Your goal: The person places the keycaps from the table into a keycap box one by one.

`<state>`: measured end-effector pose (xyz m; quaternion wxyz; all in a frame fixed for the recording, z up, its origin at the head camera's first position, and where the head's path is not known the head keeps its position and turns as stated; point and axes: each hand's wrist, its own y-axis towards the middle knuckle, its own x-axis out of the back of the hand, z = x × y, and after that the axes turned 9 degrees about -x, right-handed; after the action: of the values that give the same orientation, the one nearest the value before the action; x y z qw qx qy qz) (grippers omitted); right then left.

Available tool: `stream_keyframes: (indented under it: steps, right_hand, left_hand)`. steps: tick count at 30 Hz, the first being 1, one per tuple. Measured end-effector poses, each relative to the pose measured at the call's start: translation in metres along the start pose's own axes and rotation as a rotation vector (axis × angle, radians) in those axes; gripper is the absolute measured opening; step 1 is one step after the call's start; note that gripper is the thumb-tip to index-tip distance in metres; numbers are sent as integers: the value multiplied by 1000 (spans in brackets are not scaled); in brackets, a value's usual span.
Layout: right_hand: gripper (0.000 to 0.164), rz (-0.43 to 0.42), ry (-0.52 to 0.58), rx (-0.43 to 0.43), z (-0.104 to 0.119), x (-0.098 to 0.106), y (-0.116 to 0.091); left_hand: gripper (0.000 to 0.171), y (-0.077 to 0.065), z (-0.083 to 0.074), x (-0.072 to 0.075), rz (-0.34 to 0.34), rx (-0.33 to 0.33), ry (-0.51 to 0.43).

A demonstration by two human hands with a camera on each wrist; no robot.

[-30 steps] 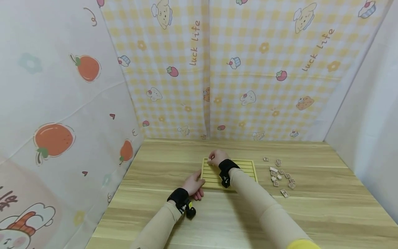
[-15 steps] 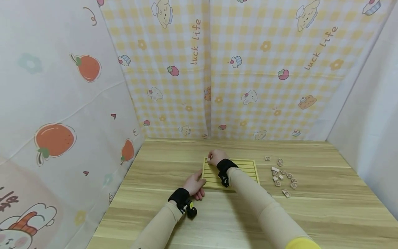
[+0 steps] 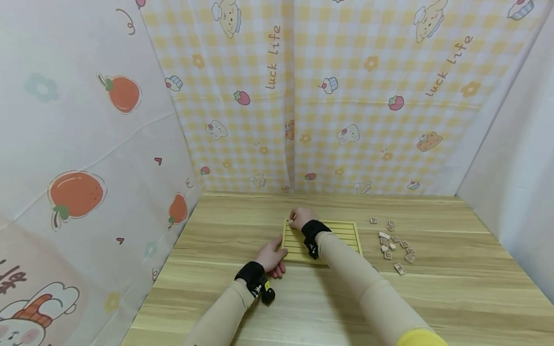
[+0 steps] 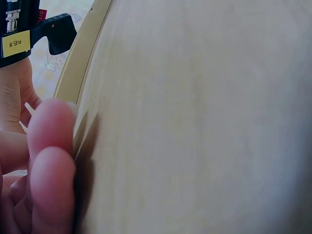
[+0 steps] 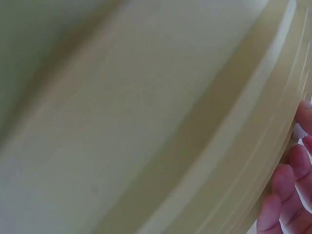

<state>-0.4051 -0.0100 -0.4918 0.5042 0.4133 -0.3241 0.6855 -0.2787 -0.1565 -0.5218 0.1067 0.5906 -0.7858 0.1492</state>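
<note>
A shallow yellow tray (image 3: 346, 236) with parallel ridges lies on the table. My left hand (image 3: 269, 257) holds its near left corner, thumb over the rim. In the left wrist view, curled fingers (image 4: 52, 187) sit beside the tray's edge (image 4: 80, 61). At the tray's far left corner my right hand (image 3: 304, 219) pinches a small whitish tile (image 3: 291, 221). The right wrist view shows only a sliver of that tile (image 5: 299, 130) between the fingertips (image 5: 304, 117); the ridged tray (image 5: 263, 83) runs below them. My right forearm hides part of the tray.
Several small square tiles (image 3: 388, 255) lie scattered on the wooden table (image 3: 454, 288) right of the tray, some with printed faces. One longer tile (image 3: 400, 269) lies nearest me. A checked curtain (image 3: 333, 120) stands behind the table, with pale sheets at both sides.
The head view has shifted very slightly, so the scene sits a little further right. Both hands stay at the same corners of the tray, with only tiny motion in the right fingers.
</note>
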Motion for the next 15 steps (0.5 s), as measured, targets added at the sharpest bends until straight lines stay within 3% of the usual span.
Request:
stream_keyframes:
  steps: [15]
  right_hand:
    - [5, 17, 10, 25, -2, 0, 2]
  left_hand:
    - [63, 1, -1, -1, -4, 10, 10]
